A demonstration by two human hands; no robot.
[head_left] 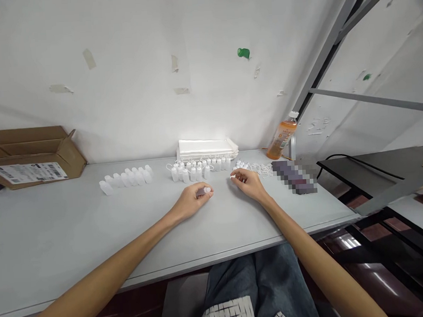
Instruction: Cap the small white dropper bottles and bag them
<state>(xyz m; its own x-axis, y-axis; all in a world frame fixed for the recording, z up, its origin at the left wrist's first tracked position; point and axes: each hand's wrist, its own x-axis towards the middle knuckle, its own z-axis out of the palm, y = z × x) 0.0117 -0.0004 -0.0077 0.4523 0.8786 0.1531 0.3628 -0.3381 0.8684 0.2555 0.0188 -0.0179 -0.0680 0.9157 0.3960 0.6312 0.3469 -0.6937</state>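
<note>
Left hand (pixel 190 201) hides most of the small translucent white plastic bottle (pixel 207 190); only its nozzle end shows. Tiny white piece (pixel 233 177) at the fingertips of the right hand (pixel 248 182): too small to ID, might be a cap. Loose pile of small white parts (pixel 262 169) partly blocked, at that hand's 1 o'clock. From view centre: dark purplish-grey object (pixel 294 177), 3 o'clock, pixelated. Brown cardboard box (pixel 67 154), 9 o'clock, clipped by left edge; white paper label (pixel 28 173) illegible. Bare forearms (pixel 125 262) clipped at 8 and 4.
</note>
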